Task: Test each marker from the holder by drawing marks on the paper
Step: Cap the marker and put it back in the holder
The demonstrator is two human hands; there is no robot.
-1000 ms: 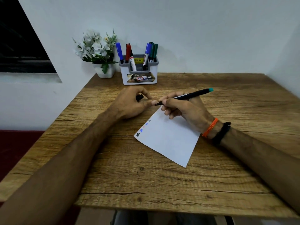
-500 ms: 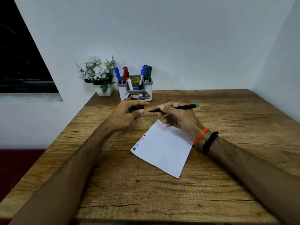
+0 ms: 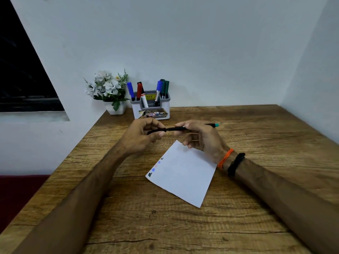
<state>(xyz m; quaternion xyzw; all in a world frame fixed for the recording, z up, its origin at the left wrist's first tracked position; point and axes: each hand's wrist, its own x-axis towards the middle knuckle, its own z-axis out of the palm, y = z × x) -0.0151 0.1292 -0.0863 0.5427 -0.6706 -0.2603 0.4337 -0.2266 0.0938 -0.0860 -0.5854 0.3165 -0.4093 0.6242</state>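
A thin black marker (image 3: 177, 128) with a teal end is held level above the table, between both hands. My right hand (image 3: 199, 136) grips its barrel. My left hand (image 3: 145, 137) pinches the black cap (image 3: 156, 131), which sits on the marker's tip. Below them lies a white paper (image 3: 183, 177) with several small coloured marks along its left edge. At the back of the table stands a grey and white holder (image 3: 150, 107) with blue, red, green and white markers upright in it.
A white pot of white flowers (image 3: 110, 92) stands left of the holder by the wall. The wooden table (image 3: 183, 226) ends at a wall behind and on the right, with its left edge open above a dark red floor.
The cap in my left hand has met the marker's tip, closing the gap seen earlier. Both hands have lifted off the paper and the view has tilted up.
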